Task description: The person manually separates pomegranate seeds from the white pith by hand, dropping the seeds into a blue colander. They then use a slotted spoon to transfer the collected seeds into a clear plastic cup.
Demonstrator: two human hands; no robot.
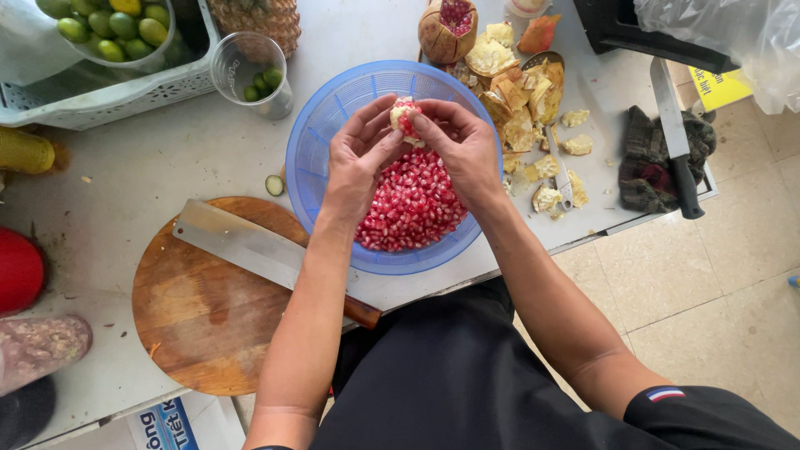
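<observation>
A: Why do both hands meet right over the blue strainer bowl?

B: So whatever comes loose drops straight in. The left hand and the right hand each have a grip clenched on the same pomegranate chunk, thumbs pressing its red face, at about twelve o'clock over the bowl. The heap of red seeds lies directly beneath.

A: And the yellowish scraps?

B: The peel pieces are piled on the worktop at two o'clock from the bowl, outside it, which keeps them apart from the seeds. A cut pomegranate waits at one o'clock, within reach.

A: The big blade?

B: The cleaver lies flat across the round wooden board at seven o'clock, untouched, handle toward the person. A second knife rests on a dark cloth at three o'clock, well apart.

A: Anything else close by?

B: A clear cup with small green fruit at ten o'clock.
</observation>
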